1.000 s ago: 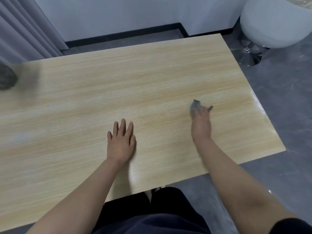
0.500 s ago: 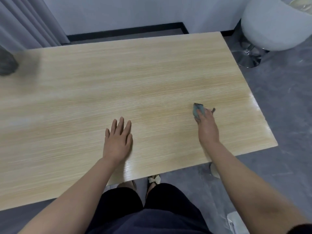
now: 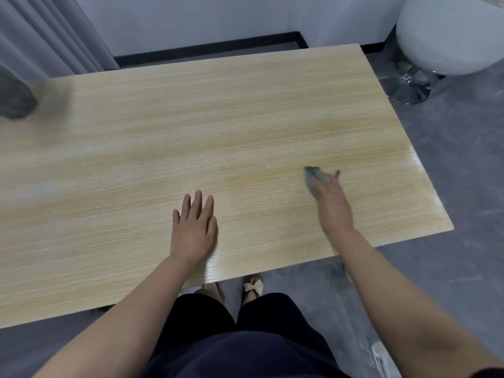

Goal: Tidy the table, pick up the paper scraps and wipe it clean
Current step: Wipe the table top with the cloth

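A small blue-grey cloth (image 3: pixel 312 177) lies on the light wooden table (image 3: pixel 191 118) toward its right side, mostly covered by my right hand (image 3: pixel 331 203), whose fingers press down on it. The hand is blurred, and only the cloth's far left part shows past my fingertips. My left hand (image 3: pixel 194 227) rests flat on the table near the front edge, fingers straight and together, holding nothing. No paper scraps are in view on the tabletop.
A dark grey rounded object (image 3: pixel 13 98) sits at the table's far left edge. A white swivel chair (image 3: pixel 450 31) with a chrome base stands past the right end. Grey curtains (image 3: pixel 49 31) hang at the back left. A white object (image 3: pixel 381 356) lies on the floor beside my right arm.
My right hand with the cloth has shifted slightly back and forth on the right part of the table. My left hand has stayed flat in place. The view has pulled back a little.
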